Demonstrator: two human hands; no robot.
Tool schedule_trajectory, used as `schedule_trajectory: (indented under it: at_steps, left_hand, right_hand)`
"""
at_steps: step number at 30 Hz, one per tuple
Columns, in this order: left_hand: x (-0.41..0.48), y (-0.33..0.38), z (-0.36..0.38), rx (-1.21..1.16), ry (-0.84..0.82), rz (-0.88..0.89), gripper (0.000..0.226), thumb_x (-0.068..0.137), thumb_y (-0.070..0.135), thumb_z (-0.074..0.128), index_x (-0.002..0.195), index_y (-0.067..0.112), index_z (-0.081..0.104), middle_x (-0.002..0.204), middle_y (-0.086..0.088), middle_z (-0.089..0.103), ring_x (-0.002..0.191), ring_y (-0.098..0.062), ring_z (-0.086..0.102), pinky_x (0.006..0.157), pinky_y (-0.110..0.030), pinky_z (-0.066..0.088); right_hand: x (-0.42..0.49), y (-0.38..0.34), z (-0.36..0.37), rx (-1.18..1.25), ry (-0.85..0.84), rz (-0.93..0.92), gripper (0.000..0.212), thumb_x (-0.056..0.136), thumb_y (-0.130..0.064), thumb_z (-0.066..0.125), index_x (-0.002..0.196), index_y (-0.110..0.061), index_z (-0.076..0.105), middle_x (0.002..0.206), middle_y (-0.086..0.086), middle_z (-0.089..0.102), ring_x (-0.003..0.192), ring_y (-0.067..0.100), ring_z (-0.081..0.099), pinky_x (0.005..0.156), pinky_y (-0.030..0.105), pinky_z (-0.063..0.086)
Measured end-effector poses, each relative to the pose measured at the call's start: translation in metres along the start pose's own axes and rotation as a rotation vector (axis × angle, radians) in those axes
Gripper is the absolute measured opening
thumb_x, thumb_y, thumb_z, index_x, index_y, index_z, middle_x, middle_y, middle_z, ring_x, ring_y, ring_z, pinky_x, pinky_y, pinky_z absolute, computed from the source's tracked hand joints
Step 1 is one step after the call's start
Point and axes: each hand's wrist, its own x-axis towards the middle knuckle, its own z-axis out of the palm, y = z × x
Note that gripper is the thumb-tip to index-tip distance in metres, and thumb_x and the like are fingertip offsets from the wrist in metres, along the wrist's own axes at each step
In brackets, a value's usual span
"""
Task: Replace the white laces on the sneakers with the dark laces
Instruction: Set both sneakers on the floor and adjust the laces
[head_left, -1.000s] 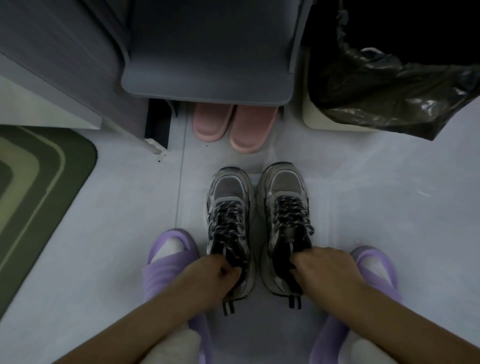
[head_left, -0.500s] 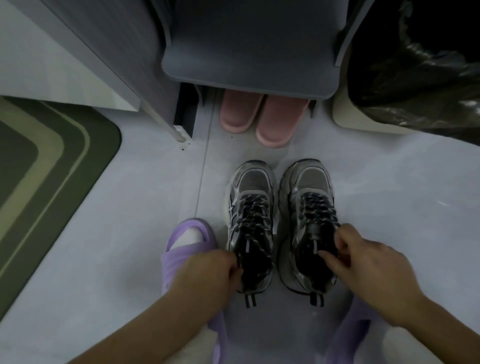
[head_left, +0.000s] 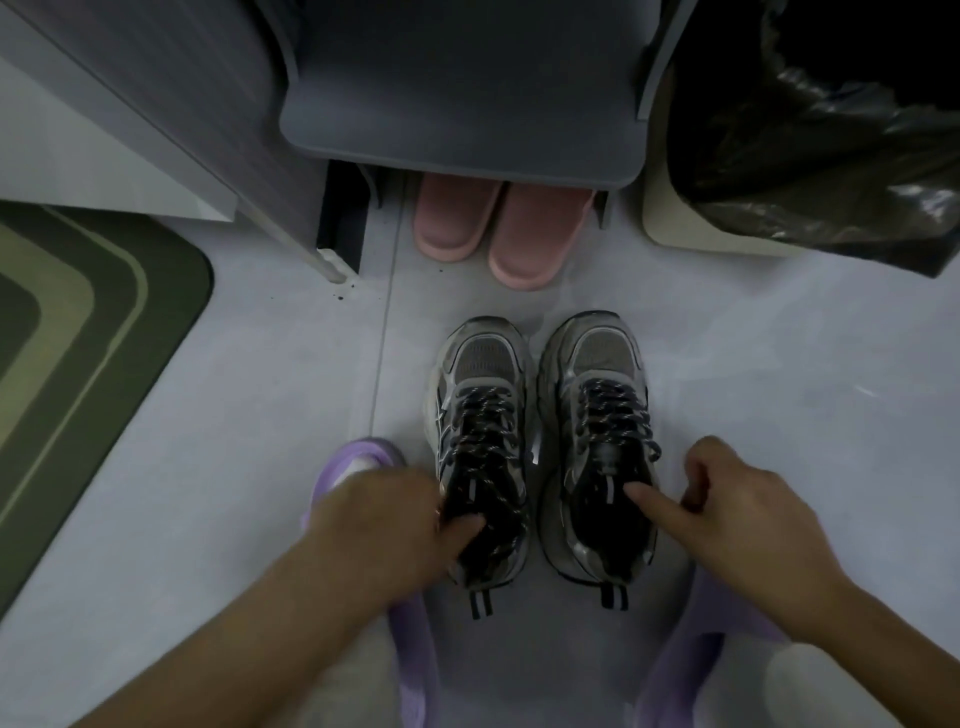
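Two shoes, the left sneaker (head_left: 480, 374) and the right sneaker (head_left: 597, 364), stand side by side on the pale floor (head_left: 260, 441) just in front of the chair (head_left: 457, 104), toes toward it and heels toward the crouching person. Both are threaded with dark laces (head_left: 483, 421), and no pale ones are in sight. The left hand (head_left: 384, 525) grips the left sneaker at its collar, thumb inside the opening, apparently to steady it. The right hand (head_left: 748, 519) clasps nothing that can be seen: its forefinger reaches into the right sneaker's opening and its other fingers are loosely curled, likely tidying the tongue or a lace end. The job looks close to done, with only settling the ends left. A pair of pink slippers (head_left: 493, 228) is tucked under the chair's front edge, leaving a strip of bare floor between them and the sneaker toes. A green mat (head_left: 78, 322) lies well off the chair's left side and a black bin bag (head_left: 810, 156) sits against its right. The person's purple slippers (head_left: 358, 457) flank the heels, so free room lies mostly to the sides.
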Motion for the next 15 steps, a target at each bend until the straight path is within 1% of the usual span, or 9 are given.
schedule_trajectory:
  at_steps: [2,3,5,7,9,11,12,14,15]
  left_hand:
    - [0.015,-0.012,0.006,-0.058,-0.027,-0.078,0.050,0.084,0.066,0.044,0.093,0.018,0.051,0.100,-0.005,0.063,0.097,-0.024,0.062,0.082,-0.032,0.048]
    - [0.023,-0.012,0.013,-0.153,-0.058,-0.063,0.047,0.086,0.062,0.044,0.096,0.016,0.051,0.098,-0.006,0.066,0.091,-0.023,0.065,0.083,-0.033,0.048]
    - [0.032,-0.006,0.021,-0.249,-0.064,-0.012,0.036,0.092,0.049,0.041,0.099,0.015,0.052,0.097,-0.009,0.068,0.089,-0.025,0.066,0.085,-0.036,0.048]
    - [0.033,-0.003,0.021,-0.229,0.010,0.012,0.027,0.094,0.036,0.041,0.097,0.012,0.052,0.098,-0.011,0.068,0.091,-0.031,0.063,0.084,-0.037,0.047]
    - [0.021,-0.001,0.014,-0.255,0.020,0.040,0.023,0.094,0.028,0.042,0.096,0.008,0.054,0.091,-0.012,0.067,0.086,-0.032,0.064,0.080,-0.037,0.048]
    - [0.002,-0.001,-0.003,-0.221,0.003,0.088,0.023,0.094,0.024,0.043,0.095,0.005,0.057,0.084,-0.009,0.062,0.087,-0.031,0.062,0.081,-0.038,0.047]
    - [-0.009,-0.001,-0.013,-0.214,-0.015,0.096,0.023,0.094,0.023,0.043,0.094,0.005,0.057,0.084,-0.007,0.059,0.087,-0.028,0.062,0.082,-0.036,0.047]
    - [-0.038,-0.004,-0.041,-0.265,-0.039,0.086,0.020,0.093,0.026,0.044,0.092,0.009,0.054,0.091,-0.009,0.062,0.086,-0.023,0.064,0.076,-0.027,0.047]
    - [-0.054,-0.005,-0.060,-0.277,-0.042,0.083,0.020,0.093,0.029,0.044,0.091,0.011,0.052,0.093,-0.009,0.063,0.086,-0.022,0.064,0.074,-0.024,0.047]
  right_hand:
    - [0.006,-0.001,0.003,-0.048,-0.089,0.039,0.058,0.075,-0.072,0.046,0.106,-0.023,0.040,0.071,-0.008,0.068,0.082,0.024,0.063,0.070,0.035,0.049]
    - [0.010,-0.002,0.008,-0.074,-0.134,0.024,0.066,0.079,-0.069,0.044,0.124,-0.021,0.035,0.083,-0.003,0.071,0.091,0.027,0.063,0.075,0.036,0.049]
    - [0.017,-0.003,0.019,-0.104,-0.196,-0.007,0.061,0.092,-0.048,0.044,0.140,-0.015,0.025,0.099,0.012,0.069,0.098,0.032,0.062,0.078,0.035,0.046]
    - [0.018,-0.006,0.018,-0.099,-0.226,-0.043,0.050,0.095,-0.030,0.043,0.140,-0.012,0.028,0.101,0.017,0.067,0.094,0.034,0.062,0.073,0.033,0.042]
    - [0.009,-0.010,0.006,-0.058,-0.241,-0.106,0.051,0.095,-0.022,0.044,0.142,-0.016,0.027,0.097,0.015,0.068,0.089,0.030,0.064,0.068,0.028,0.039]
    - [-0.005,-0.015,-0.013,-0.080,-0.253,-0.177,0.056,0.094,-0.022,0.044,0.145,-0.020,0.022,0.097,0.011,0.069,0.089,0.025,0.064,0.064,0.023,0.036]
    - [-0.013,-0.018,-0.025,-0.088,-0.258,-0.203,0.056,0.094,-0.023,0.044,0.145,-0.022,0.022,0.098,0.009,0.069,0.090,0.024,0.064,0.065,0.024,0.037]
    - [-0.027,-0.026,-0.059,-0.050,-0.276,-0.237,0.050,0.093,-0.027,0.044,0.140,-0.024,0.030,0.090,0.004,0.068,0.084,0.018,0.064,0.067,0.026,0.043]
    - [-0.034,-0.033,-0.081,-0.027,-0.288,-0.259,0.043,0.093,-0.029,0.044,0.135,-0.025,0.034,0.082,-0.001,0.065,0.075,0.012,0.062,0.064,0.023,0.044]
